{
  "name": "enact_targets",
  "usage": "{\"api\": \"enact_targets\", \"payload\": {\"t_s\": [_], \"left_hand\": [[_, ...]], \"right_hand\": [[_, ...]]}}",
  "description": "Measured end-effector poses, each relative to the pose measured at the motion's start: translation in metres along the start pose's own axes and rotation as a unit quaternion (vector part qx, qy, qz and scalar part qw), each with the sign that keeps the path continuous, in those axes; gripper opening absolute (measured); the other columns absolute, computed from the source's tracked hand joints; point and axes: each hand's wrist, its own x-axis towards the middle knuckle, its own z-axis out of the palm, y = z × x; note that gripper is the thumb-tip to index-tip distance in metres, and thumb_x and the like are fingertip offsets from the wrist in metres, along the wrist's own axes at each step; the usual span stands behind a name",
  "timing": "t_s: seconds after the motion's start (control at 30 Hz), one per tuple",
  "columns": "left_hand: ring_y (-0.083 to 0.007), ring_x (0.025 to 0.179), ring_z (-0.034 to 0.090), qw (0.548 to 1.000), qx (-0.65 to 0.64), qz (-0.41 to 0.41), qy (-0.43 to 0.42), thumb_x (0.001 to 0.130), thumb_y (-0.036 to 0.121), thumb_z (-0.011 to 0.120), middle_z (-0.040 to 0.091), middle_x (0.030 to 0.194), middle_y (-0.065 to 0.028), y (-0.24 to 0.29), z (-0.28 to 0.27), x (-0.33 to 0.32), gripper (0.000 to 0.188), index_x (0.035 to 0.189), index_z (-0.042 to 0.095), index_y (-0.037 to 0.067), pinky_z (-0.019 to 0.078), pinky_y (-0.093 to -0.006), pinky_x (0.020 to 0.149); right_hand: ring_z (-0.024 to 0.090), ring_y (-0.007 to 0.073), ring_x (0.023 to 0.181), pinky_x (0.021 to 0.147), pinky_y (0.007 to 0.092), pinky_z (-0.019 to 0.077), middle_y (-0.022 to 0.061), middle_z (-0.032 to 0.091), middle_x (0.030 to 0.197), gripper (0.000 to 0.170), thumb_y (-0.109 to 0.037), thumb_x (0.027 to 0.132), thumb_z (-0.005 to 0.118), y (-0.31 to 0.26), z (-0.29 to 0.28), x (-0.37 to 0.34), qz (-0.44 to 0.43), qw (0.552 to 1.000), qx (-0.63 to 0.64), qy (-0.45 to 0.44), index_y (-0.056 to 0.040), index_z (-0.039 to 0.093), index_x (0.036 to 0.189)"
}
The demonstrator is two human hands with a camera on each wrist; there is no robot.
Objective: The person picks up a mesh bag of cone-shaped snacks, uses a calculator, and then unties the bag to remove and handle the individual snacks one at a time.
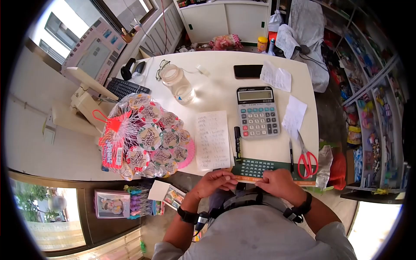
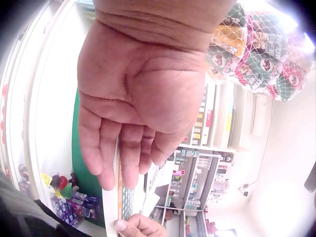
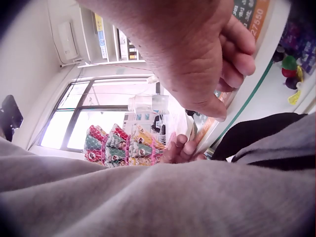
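Note:
At the table's front edge, my left hand (image 1: 214,182) lies with its palm up in the left wrist view, its fingers (image 2: 129,153) loosely extended over the edge and holding nothing visible. My right hand (image 1: 281,184) rests on the green and orange printed sheet (image 1: 255,167), fingers loosely bent at the edge in the right wrist view. Beyond my left hand lies a handwritten paper (image 1: 213,141), with a black marker (image 1: 237,143) beside it. A grey calculator (image 1: 258,112) sits behind the sheet. Red-handled scissors (image 1: 307,164) and a pen (image 1: 291,156) lie beyond my right hand.
A netted bundle of round-lidded packages (image 1: 149,136) stands at the left. A clear jar (image 1: 178,84), glasses and a keyboard (image 1: 128,89) are behind it. A phone (image 1: 248,71) and paper slips (image 1: 294,112) lie at the right. Stocked shelves line the right side.

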Motion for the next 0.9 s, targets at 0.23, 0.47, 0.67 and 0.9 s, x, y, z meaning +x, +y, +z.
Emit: {"api": "enact_targets", "payload": {"t_s": [0.23,0.47,0.67,0.9], "left_hand": [[-0.0224,0.107,0.074,1.000,0.012,-0.005,-0.001,0.111,0.022,0.052,0.074,0.122,-0.0128,0.004,0.000,0.000,0.029,0.132,0.064,0.005,0.0589,-0.0350,0.094],[-0.0185,0.104,0.073,1.000,-0.002,-0.007,-0.001,0.110,0.025,0.055,0.074,0.120,-0.0103,0.006,0.001,-0.001,0.032,0.132,0.064,0.004,0.0589,-0.0326,0.093],[-0.0166,0.104,0.072,0.999,0.025,-0.025,0.030,0.108,0.026,0.060,0.075,0.118,-0.0071,0.022,0.019,-0.013,0.033,0.132,0.064,0.004,0.0575,-0.0312,0.092],[-0.0327,0.104,0.073,0.899,0.265,0.318,0.146,0.087,0.022,0.076,0.077,0.105,-0.0183,0.154,0.081,-0.155,0.034,0.109,0.074,-0.004,0.0564,-0.0380,0.092]], "right_hand": [[0.068,0.0364,0.063,0.058,0.0461,0.0527,0.0129,0.068,0.065,0.042,-0.046,0.082,0.081,-0.001,-0.001,0.001,0.004,1.000,0.005,0.003,-0.0080,0.068,0.070],[0.071,0.0368,0.069,0.064,0.0484,0.0550,0.0132,0.071,0.070,0.040,-0.046,0.084,0.078,-0.007,-0.008,0.003,0.026,0.999,-0.011,-0.032,-0.0077,0.070,0.074],[0.070,0.0370,0.068,0.063,0.0484,0.0544,0.0130,0.070,0.069,0.040,-0.046,0.084,0.078,-0.008,-0.010,0.004,0.022,0.999,-0.009,-0.039,-0.0081,0.070,0.073],[0.070,0.0367,0.069,0.064,0.0483,0.0544,0.0129,0.070,0.070,0.040,-0.046,0.084,0.078,-0.006,-0.011,0.005,0.024,0.999,-0.005,-0.049,-0.0087,0.070,0.073]]}}
